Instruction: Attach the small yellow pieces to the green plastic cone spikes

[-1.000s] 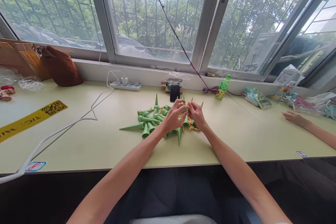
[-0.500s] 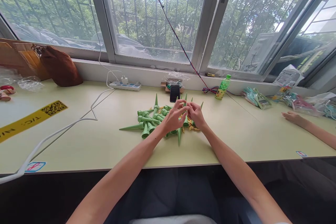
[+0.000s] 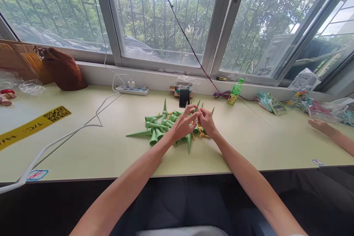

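My left hand (image 3: 183,124) has its fingers curled around a green plant watering spike (image 3: 197,105), whose pointed tip sticks up between my hands. Touching it from the other side, my right hand (image 3: 207,121) is closed in a pinch; whatever lies between those fingertips is hidden. Below and to the left is a heap of green watering spikes (image 3: 157,125), cone-shaped with collars, some pointing up and others lying flat. Small yellow pieces (image 3: 205,135) are scattered under and beside my right hand.
Behind the heap lie a black phone (image 3: 184,98) and a small box with plastic wrap (image 3: 184,84). A green bottle (image 3: 235,92) stands right of them. Another person's hand (image 3: 320,125) rests at far right near bagged items (image 3: 322,110). A white cable (image 3: 83,127) crosses the left side.
The spike between my hands has tilted, its tip leaning further right. My hands stay nearly in place. The other person's hand has shifted right.
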`<state>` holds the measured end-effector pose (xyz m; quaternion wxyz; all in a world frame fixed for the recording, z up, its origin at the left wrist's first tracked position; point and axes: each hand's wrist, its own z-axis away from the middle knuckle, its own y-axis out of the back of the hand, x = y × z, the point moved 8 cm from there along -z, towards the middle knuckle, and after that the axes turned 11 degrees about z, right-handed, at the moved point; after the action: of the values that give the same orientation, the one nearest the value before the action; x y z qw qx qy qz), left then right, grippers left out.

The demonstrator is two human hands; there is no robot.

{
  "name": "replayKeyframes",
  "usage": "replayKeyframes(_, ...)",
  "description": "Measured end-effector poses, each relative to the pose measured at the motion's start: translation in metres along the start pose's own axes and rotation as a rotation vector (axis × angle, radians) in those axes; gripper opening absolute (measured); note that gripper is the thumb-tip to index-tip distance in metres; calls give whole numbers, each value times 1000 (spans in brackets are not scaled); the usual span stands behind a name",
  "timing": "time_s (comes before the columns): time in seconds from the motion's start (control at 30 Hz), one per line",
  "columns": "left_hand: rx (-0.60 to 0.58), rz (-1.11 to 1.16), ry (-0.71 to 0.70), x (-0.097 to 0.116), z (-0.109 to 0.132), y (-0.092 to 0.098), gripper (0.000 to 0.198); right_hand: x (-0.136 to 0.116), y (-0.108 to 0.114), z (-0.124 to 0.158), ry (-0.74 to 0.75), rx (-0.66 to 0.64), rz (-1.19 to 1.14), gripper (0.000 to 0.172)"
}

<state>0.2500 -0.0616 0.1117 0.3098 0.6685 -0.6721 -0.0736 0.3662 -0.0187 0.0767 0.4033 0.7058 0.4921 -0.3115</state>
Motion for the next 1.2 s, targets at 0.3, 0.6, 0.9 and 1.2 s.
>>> replayKeyframes(0.3,236,135,80,-5,-5,15,49,-1,6,0,28,85,113,42)
replayKeyframes(0.6,127,29,159,-20,-3,8,31,-3,9,0,68,119,200,45)
replayKeyframes(0.9,139,39,163,-21,-2,8,38,-1,5,1,93,90,227,43)
replayKeyframes(1.2,138,40,176,-26,0,6,37,-1,7,0,79,103,273,43)
